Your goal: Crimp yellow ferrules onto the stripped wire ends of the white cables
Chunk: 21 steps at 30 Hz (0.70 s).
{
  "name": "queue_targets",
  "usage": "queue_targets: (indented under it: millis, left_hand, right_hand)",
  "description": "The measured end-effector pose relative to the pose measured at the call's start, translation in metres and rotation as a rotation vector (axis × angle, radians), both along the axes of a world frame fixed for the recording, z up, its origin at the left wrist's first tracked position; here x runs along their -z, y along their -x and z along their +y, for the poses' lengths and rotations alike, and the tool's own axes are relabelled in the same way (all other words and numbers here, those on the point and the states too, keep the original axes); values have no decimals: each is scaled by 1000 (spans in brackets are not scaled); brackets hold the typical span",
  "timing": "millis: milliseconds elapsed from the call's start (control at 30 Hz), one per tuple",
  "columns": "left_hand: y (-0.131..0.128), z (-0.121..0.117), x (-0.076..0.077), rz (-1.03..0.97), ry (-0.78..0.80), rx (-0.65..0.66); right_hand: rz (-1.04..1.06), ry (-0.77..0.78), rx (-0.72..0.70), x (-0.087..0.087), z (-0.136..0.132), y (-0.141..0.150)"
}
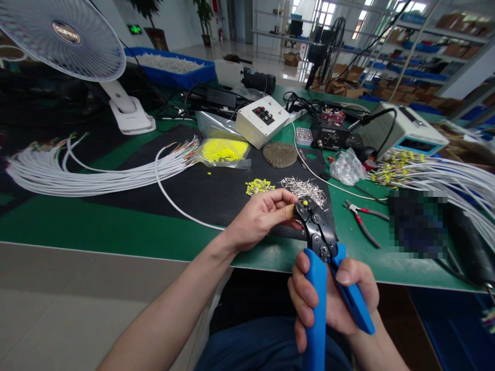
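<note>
While gripping the crimper [320, 234] in the right hand [335, 306], pinching with the left hand [260, 217] at its head — cannot tell what — could get nipped if squeezing too early.

Crimping tool [323, 246]: grips [316, 309] smooth plastic, head [316, 222] dark metal. From head: clear bag [348, 167], glossy crumpled plastic, 1 o'clock; pliers [362, 225], metal-tipped, 3 o'clock.
</note>
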<state>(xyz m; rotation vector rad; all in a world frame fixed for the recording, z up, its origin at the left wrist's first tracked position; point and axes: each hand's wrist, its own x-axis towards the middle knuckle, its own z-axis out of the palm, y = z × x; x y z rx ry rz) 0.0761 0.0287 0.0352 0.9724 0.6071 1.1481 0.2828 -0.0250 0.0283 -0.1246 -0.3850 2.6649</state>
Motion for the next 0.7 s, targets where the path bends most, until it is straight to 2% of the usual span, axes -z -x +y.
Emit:
queue_targets:
  millis: [233, 367, 433, 500, 600, 633, 700]
  left_hand:
    - [-2, -1, -2, -33, -10, -11]
    - [-3, -3, -3, -41, -40, -42]
    - [-3, -2, -3, -31, -66, -53]
    - [-2, -2, -3, -17, -83, -61]
    - [-1, -1, -2, 26, -71, -78]
    - [0, -1, -3, 40, -59, -87]
    - [1, -2, -4, 46, -45, -105]
  right_hand:
    - [-11, 3, 1, -2, -4, 2]
    - [-11, -65, -9, 2, -4, 2]
    - [-110, -152, 4, -1, -1, -2]
    - [-400, -396, 48, -11, 3, -10]
    - [-1057, -1070, 117, -35, 8, -27]
    - [-1216, -1284, 130, -43, 8, -33]
    - [-1390, -1620, 141, -55, 6, -42]
